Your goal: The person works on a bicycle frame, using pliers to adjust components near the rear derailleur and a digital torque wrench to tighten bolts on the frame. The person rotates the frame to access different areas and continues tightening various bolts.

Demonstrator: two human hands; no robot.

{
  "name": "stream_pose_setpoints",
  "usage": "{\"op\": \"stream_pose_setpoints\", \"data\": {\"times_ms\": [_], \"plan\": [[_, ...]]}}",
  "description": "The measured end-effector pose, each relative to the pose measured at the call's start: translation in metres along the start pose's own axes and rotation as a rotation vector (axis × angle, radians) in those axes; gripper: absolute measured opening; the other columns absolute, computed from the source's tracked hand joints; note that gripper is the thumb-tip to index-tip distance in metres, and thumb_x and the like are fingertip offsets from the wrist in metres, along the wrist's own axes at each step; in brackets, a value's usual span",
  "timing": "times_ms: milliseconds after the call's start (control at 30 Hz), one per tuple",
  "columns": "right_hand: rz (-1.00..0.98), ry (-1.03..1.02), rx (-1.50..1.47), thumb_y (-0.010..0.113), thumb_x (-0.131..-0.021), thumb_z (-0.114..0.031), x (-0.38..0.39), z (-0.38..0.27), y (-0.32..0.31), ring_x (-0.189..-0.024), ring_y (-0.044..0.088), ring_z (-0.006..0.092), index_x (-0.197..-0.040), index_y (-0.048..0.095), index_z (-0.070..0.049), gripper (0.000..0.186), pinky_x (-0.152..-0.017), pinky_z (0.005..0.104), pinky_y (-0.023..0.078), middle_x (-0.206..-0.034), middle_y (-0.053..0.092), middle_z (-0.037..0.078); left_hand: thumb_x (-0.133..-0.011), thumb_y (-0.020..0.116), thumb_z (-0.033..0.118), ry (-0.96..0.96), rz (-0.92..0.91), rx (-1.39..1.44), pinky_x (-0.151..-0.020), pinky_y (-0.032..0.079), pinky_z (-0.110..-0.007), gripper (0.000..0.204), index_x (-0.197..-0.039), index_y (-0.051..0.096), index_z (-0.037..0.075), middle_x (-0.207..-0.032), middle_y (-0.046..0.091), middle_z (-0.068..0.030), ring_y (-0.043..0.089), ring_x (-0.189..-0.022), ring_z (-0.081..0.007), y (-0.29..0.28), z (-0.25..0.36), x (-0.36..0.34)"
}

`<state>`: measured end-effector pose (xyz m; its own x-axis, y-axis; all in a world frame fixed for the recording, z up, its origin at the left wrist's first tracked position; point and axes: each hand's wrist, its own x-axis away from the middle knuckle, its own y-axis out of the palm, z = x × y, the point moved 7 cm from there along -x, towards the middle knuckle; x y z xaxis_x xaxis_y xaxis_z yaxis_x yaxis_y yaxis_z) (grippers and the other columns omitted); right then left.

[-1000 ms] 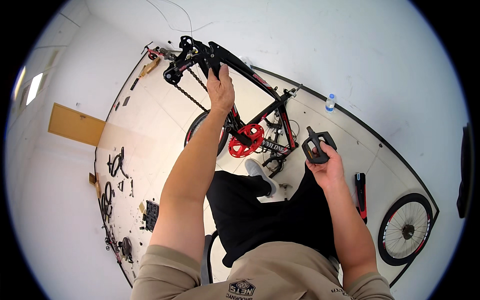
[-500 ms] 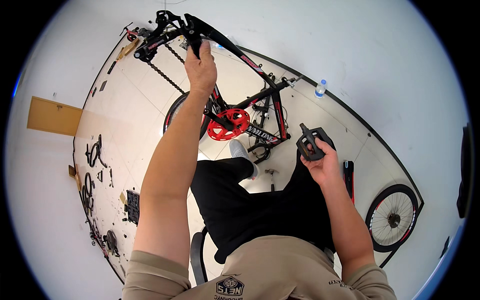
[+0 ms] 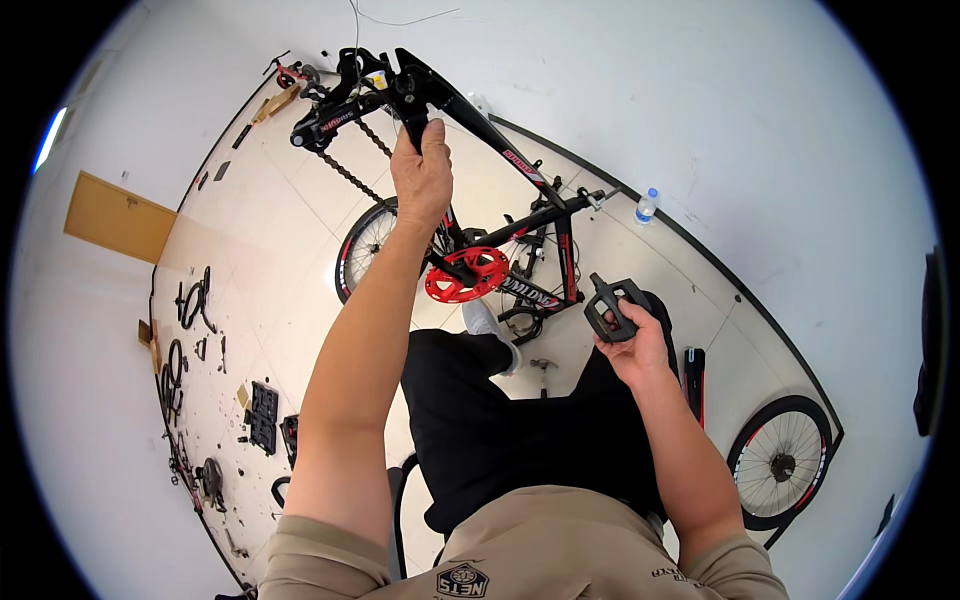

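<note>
My left hand (image 3: 422,185) is wrapped round a black part at the rear end of a bicycle frame (image 3: 470,113), holding the frame tilted up off the floor. A chain (image 3: 345,176) hangs in a loop beside that hand. Lower on the frame sits a red chainring (image 3: 488,272) with a black crank arm. In my right hand (image 3: 642,350), above my thigh, is a black bicycle pedal (image 3: 601,298), its threaded axle end pointing up and away. The thumb lies across the pedal body; some of the fingers are hidden behind it.
A hammer (image 3: 543,366) lies on the floor between my feet. To the right are a loose wheel (image 3: 783,467) and a dark tube-like part (image 3: 694,385). A water bottle (image 3: 647,207) stands near the wall. Several bike parts and a black tool case (image 3: 264,418) lie at the left.
The whole view has shifted slightly, so most things appear lower. The pedal has turned a little in my right hand. My left hand keeps its grip on the frame.
</note>
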<state>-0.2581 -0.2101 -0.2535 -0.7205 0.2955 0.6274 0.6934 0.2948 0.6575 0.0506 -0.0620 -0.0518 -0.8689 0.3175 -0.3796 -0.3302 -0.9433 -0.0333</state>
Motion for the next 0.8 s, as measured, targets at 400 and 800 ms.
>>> {"op": "stream_pose_setpoints", "data": {"times_ms": [400, 800], "plan": [[-0.021, 0.041, 0.096, 0.063, -0.093, -0.020, -0.004, 0.014, 0.006, -0.079, 0.057, 0.0169, -0.102, 0.064, -0.011, 0.013, -0.078, 0.0394, 0.049, -0.087, 0.062, 0.003, -0.104, 0.051, 0.037, -0.014, -0.084, -0.039, -0.054, 0.039, -0.025, 0.032, -0.094, 0.053, 0.007, -0.066, 0.047, 0.0033, 0.044, -0.059, -0.0076, 0.004, 0.013, 0.015], [-0.060, 0.008, 0.178, 0.059, -0.094, -0.015, 0.002, 0.013, 0.003, -0.079, 0.054, 0.0145, -0.113, 0.058, -0.009, 0.020, -0.078, 0.0392, 0.049, -0.094, 0.059, 0.004, -0.103, 0.052, 0.039, -0.271, -0.256, -0.126, -0.087, 0.047, -0.031, 0.047, -0.135, 0.053, 0.005, -0.117, 0.067, -0.0051, 0.061, -0.099, -0.0150, -0.016, 0.017, 0.037]]}}
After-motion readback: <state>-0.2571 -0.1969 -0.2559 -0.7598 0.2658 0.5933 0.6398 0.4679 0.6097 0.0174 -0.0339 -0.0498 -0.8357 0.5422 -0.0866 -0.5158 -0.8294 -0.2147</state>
